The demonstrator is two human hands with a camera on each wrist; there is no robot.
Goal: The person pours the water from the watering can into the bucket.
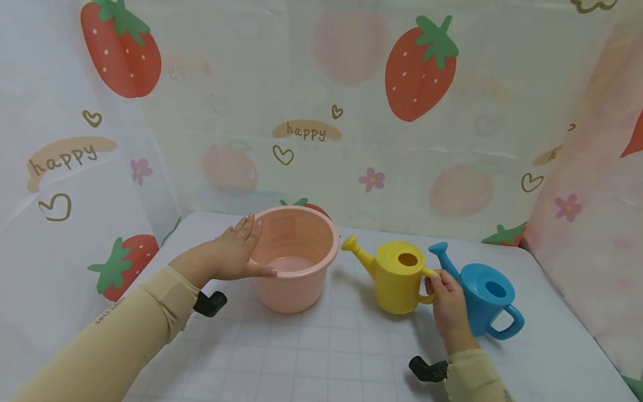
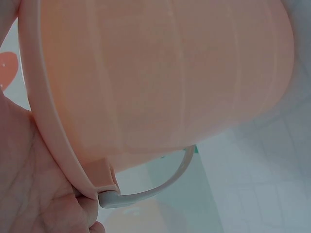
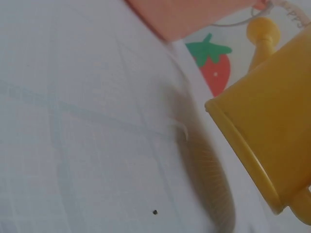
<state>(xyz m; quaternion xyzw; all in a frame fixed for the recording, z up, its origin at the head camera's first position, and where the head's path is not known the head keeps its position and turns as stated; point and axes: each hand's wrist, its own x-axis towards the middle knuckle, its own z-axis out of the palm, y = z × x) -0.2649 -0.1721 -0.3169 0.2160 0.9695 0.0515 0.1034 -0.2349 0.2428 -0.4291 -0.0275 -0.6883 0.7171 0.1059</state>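
A pink bucket (image 1: 291,293) stands upright left of the middle of the table. My left hand (image 1: 231,254) rests on its left rim, fingers extended and thumb along the front edge. In the left wrist view the palm (image 2: 34,170) lies against the rim, and a grey handle (image 2: 146,193) hangs from the bucket's lug. With my right hand (image 1: 449,301) I grip the handle of a yellow watering can (image 1: 397,285). Its spout points left at the bucket. The right wrist view shows the can's base (image 3: 243,158) raised off the table, above its shadow.
Just right of my right hand stands a blue watering can (image 1: 484,296), its handle turned right. The white gridded table (image 1: 311,357) is backed by a strawberry-print curtain (image 1: 321,72), with further curtains at both sides.
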